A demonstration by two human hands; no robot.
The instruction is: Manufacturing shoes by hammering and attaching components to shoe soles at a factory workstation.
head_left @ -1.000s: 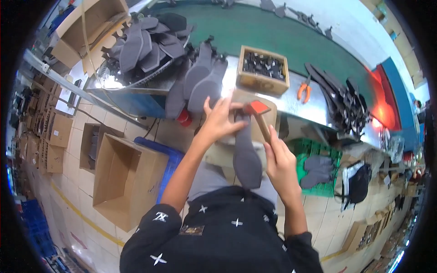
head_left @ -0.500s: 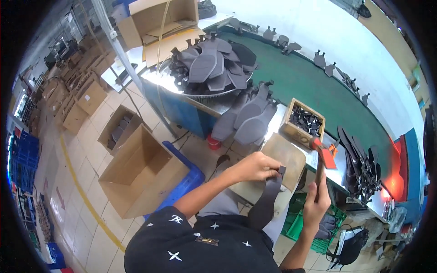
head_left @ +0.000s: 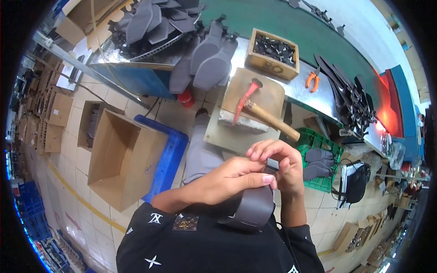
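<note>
Close to my chest, my left hand (head_left: 230,179) is closed on a dark grey curved strap (head_left: 256,207), its thumb lying across the upper end. My right hand (head_left: 289,168) meets it from the other side, fingers curled around the same end and touching the left fingers. The strap's tip is mostly hidden between them. Beyond the hands, a hammer with a red head (head_left: 246,102) and wooden handle rests on a worn board (head_left: 273,93), its handle pointing toward my right hand.
A wooden box (head_left: 273,68) of small black clips stands past the board. Orange-handled pliers (head_left: 312,82) and dark straps (head_left: 355,100) lie to its right. Grey flat pieces (head_left: 209,59) are heaped at left. A cardboard box (head_left: 116,166) and green crate (head_left: 321,182) flank me.
The hammer has left my right hand and lies on the board. Both hands have come together on the strap, nearer my body. The view has shifted.
</note>
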